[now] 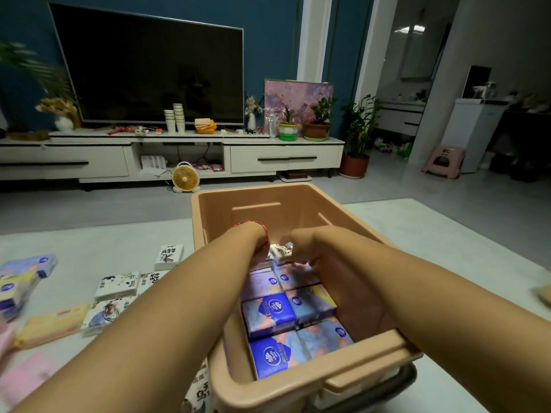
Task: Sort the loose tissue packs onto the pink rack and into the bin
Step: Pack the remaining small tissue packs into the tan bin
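Note:
A tan plastic bin [208, 222] stands in front of me on the pale mat. Several blue tissue packs [269, 315] lie in rows on its bottom. Both my arms reach down into the bin. My left hand [258, 250] and my right hand [301, 248] meet at the far end over a white pack [280, 251], and their fingers are mostly hidden behind the wrists. Loose white printed packs [117, 284] lie on the mat to the left of the bin. The pink rack is not clearly in view.
More packs lie at the far left: a blue bundle [21, 281] and a yellow pack [50, 324]. Beyond the mat stands a white TV cabinet [283, 158] with a small yellow fan [185, 177] on the floor before it. A pink stool [443, 160] stands at right.

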Tool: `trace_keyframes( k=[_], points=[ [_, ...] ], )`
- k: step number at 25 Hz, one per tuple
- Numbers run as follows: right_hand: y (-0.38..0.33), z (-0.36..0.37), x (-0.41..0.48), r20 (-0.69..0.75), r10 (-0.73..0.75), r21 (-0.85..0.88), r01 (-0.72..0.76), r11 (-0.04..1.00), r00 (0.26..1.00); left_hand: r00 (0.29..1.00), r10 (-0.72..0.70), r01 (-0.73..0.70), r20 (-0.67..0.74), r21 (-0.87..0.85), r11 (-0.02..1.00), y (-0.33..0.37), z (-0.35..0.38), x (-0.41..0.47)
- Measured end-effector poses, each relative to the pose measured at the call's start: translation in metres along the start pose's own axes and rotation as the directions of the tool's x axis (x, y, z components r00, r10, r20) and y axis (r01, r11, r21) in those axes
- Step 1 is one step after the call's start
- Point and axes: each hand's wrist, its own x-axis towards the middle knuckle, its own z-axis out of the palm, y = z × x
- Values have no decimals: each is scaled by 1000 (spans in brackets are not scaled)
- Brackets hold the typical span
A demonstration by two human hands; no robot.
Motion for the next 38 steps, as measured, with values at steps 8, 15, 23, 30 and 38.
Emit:
trace_keyframes(
  k=[8, 15, 23, 30, 38],
  points=[
    [-5, -42, -46, -301, -37, 225, 109, 968, 953, 983, 62, -30, -175, 180, 983, 2, -1, 11],
    [29, 0, -143, -556, -65, -170, -37, 985, 829, 608, 176, -459, -775, -162, 874, -49, -8, -95],
    [45, 5, -172, -503, 165, 56, -159, 986, 848, 940, 228, -331, -254, -843, 424, -71, 59, -135],
    [41, -1, -205, -616, 180, -81, -288, 954, 767, 872, 332, -489, -361, -587, 645, -82, 36, -169],
    [-140, 50, -160, -468, -340, -32, 369, 929, 815, 860, 167, -298, -483, -209, 931, -211, 73, -143]
  ],
)
